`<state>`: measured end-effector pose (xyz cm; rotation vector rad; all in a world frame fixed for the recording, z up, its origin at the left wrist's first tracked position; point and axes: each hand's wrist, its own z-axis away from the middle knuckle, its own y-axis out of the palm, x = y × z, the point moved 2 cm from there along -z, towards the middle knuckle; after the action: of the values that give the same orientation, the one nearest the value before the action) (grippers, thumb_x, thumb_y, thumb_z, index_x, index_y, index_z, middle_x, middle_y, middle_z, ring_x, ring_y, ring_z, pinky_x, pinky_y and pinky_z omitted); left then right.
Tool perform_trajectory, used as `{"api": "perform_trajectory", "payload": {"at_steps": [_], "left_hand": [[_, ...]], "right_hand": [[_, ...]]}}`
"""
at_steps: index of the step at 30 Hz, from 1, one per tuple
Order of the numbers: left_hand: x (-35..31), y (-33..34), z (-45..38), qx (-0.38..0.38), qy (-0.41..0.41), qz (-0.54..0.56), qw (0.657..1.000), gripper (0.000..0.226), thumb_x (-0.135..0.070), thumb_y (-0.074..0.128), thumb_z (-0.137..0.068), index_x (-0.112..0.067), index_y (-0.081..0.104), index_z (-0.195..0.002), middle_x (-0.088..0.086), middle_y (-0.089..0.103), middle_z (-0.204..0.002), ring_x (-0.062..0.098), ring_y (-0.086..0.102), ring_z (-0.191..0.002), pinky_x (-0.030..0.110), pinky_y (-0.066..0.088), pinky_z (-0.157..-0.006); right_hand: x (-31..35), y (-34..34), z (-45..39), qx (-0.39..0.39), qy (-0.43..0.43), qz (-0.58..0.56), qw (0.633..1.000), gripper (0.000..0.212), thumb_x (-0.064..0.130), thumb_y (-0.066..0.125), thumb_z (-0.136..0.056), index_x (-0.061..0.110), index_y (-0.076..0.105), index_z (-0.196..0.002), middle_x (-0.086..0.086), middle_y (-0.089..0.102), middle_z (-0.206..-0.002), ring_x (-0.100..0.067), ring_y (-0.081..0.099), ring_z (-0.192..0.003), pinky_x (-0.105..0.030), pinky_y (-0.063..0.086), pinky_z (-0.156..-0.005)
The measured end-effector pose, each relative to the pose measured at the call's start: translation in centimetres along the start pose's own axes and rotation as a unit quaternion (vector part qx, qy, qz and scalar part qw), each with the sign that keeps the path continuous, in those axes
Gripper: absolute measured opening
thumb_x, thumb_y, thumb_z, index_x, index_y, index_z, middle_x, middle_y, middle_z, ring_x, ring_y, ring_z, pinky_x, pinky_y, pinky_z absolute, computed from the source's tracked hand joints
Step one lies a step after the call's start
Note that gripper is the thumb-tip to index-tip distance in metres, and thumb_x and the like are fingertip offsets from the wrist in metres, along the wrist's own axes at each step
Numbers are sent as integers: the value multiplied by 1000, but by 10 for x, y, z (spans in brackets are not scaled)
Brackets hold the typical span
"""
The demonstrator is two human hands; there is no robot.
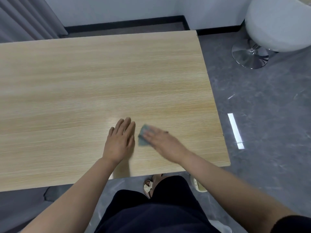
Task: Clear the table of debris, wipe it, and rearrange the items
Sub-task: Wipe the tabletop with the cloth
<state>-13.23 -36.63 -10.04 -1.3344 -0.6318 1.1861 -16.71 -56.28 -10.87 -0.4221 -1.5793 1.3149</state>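
The wiping step is judged under way: a small grey-green cloth (143, 136) is pressed at five o'clock on the pale wood-grain table (84, 81) beneath the flat-fingered right hand (162, 142), the left hand (120, 140) is laid flat beside it, and broader strokes toward twelve o'clock are called for next.

White rounded chair (279, 22) on a chrome disc base (250, 55), beyond the desk's far right corner; grey pleated curtain (25, 17) past its far left edge.
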Motion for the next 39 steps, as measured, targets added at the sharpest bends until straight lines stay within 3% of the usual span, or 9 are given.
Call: {"api": "perform_trajectory", "payload": {"at_steps": [4,12,16,20,22,28,31,34,39], "left_hand": [[7,2,-5,47,-26,4,999,73,-53,2,-84,-22,16,-149,-9,0,-154,14,-5,-143,45,9,-115],[8,-4,-7,75,-40,3,996,75,-57,0,-82,-27,11,-149,-13,-2,-154,8,-10,-142,42,3,-116],[5,-6,-12,67,-50,7,996,75,-55,1,-81,-26,14,-149,-11,2,-155,9,-8,-142,42,3,-116],[6,-5,-18,64,-59,3,996,75,-55,0,-82,-25,14,-150,-11,2,-156,4,-11,-139,42,5,-116],[6,-6,-19,69,-63,-1,996,76,-55,-1,-81,-25,12,-150,-12,0,-156,3,-12,-138,42,6,-116],[1,-9,-19,72,-75,5,995,77,-54,0,-80,-25,16,-150,-10,4,-157,8,-8,-142,43,6,-115],[-3,-10,-23,64,-85,2,994,77,-52,0,-80,-25,17,-149,-8,5,-158,9,-5,-143,46,7,-115],[-6,-10,-34,63,-101,1,993,78,-53,-4,-80,-25,14,-150,-9,0,-157,13,-5,-145,48,6,-114],[-3,-9,-47,67,-110,-16,992,56,-43,16,-97,-27,9,-150,-7,-2,-158,15,-4,-146,47,8,-113]], "right_hand": [[-25,-19,-5,62,-72,24,995,69,6,47,-93,32,12,-147,12,8,-154,-12,7,-144,-31,16,-115],[-125,-64,-26,-136,318,22,938,58,-1,38,-95,7,15,-148,-9,10,-157,-23,5,-145,-32,13,-118],[-67,-30,-38,-116,88,44,988,63,-9,46,-87,10,31,-145,-11,31,-150,-26,25,-141,-33,13,-115],[-34,-14,-26,92,-142,12,986,54,15,42,-98,26,20,-147,8,14,-155,-11,5,-144,-30,12,-116],[-58,-30,-37,107,-175,14,979,57,12,45,-97,26,22,-147,9,15,-155,-9,5,-142,-26,15,-114],[-157,-79,-64,-80,212,16,974,62,-3,38,-94,12,13,-148,-7,10,-157,-21,3,-145,-26,3,-116],[-143,-72,-58,-123,287,22,950,51,8,32,-100,9,15,-148,-8,8,-157,-23,1,-145,-30,4,-118],[-87,-51,-54,-108,103,17,989,53,3,36,-97,13,24,-147,-8,21,-155,-22,14,-144,-34,11,-118],[-45,-35,-37,89,-130,-5,987,47,16,36,-101,19,26,-146,3,18,-155,-12,4,-144,-20,-5,-111]]}}
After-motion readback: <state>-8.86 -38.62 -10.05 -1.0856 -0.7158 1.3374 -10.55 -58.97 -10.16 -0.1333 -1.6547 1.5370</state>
